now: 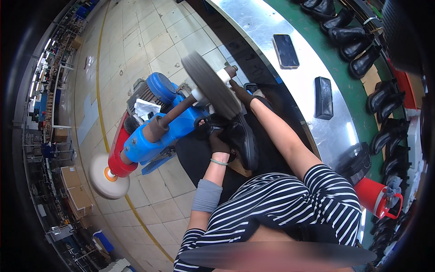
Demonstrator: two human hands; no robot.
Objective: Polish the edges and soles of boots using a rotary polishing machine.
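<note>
At frame centre, black shoe [244, 138] pressed against blurred grey spinning wheel [211, 84] of blue buffing machine [156, 131], gloved left hand [219, 143] clamped around shoe's near end, gloved right hand [241, 94] gripping its far end, fingertips hidden behind wheel, phone [285, 51] on steel counter [253, 22] at upper right.

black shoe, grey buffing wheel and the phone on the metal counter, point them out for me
black shoe [247, 140], head view, on the side of its sole near the heel
grey buffing wheel [210, 85], head view, on its flat face
phone [285, 51], head view, on the middle of its dark screen
</note>
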